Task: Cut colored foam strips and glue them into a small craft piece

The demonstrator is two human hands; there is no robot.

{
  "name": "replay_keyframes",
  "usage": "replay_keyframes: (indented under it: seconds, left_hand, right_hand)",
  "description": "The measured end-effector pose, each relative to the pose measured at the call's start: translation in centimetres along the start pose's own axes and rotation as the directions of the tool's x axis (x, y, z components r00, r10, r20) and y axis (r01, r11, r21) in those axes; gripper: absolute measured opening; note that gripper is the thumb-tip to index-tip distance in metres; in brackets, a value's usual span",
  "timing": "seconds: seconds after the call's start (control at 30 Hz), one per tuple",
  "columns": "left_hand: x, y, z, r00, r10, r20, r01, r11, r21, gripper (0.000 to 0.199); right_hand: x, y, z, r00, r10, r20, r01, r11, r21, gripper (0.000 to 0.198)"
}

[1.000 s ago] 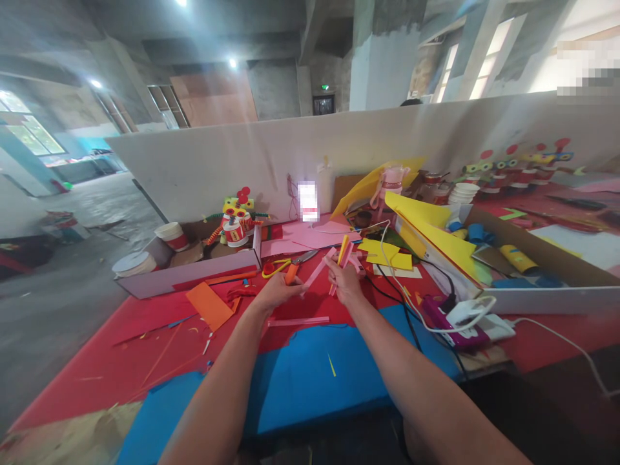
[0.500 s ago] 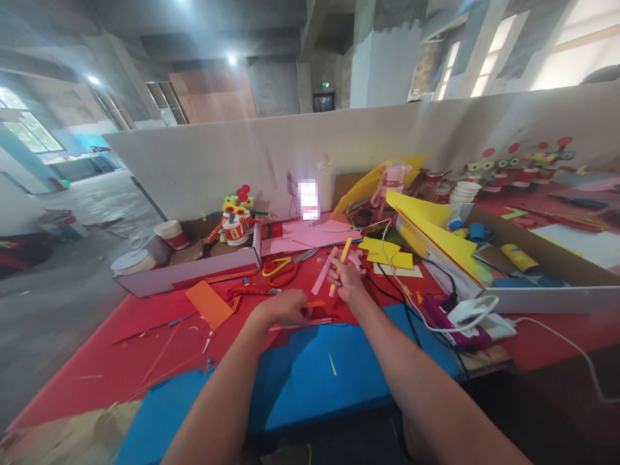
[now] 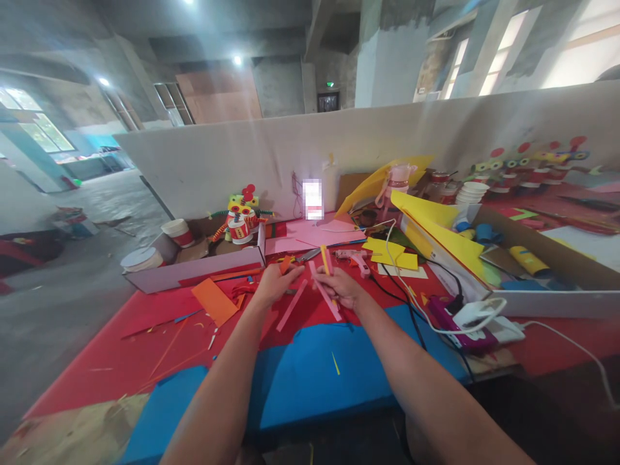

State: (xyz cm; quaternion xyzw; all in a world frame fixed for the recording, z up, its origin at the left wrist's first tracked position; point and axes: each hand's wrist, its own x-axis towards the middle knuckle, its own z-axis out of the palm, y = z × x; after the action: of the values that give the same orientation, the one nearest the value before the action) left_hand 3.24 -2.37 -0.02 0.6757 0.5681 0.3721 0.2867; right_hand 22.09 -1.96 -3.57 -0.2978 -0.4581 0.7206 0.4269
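My right hand [image 3: 340, 288] is closed around pink paper strips [image 3: 330, 305] and a yellow paper strip [image 3: 324, 250], which stick out past the fingers. To its left, my left hand [image 3: 277, 284] is closed on an orange paper strip [image 3: 285, 263] whose end shows above the fingers. A loose pink strip [image 3: 291, 307] lies slanted on the red tabletop between the hands. Mostly behind the left hand are scissors [image 3: 309, 254] and red-handled pliers [image 3: 242, 289]. Just beyond the right hand rests a pink glue gun [image 3: 357, 261].
Blue sheet [image 3: 320, 381] covers the near edge. An orange paper piece [image 3: 216, 301] lies left. A box [image 3: 194, 274] with a paper-cup robot [image 3: 241, 219] stands back left. Right are yellow papers [image 3: 394, 252], cables, a purple power strip [image 3: 448, 320] and a large box [image 3: 557, 302].
My left hand has moved up and away with the orange strip. My right hand has come left and lower, now gathering pink strips with the yellow one. The glue gun shows more fully.
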Motion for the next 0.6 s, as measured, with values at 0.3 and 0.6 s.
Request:
replay_keyframes:
  seconds: [0.3,0.6]
  left_hand:
    - [-1.1,1.8,1.6,0.988,-0.018,0.151,0.064,0.95,-0.305,0.027]
    - [1.3,-2.4,-3.0,0.789,-0.305,-0.533,0.07,0.907,-0.416,0.028]
  right_hand:
    - [-1.2,0.6,2.0,0.957,0.208,0.202,-0.16,0.96,-0.23,0.015]
    - [0.8,0.9,-0.1,0.992,0.003,-0.124,-0.017,0.994,-0.109,0.02]
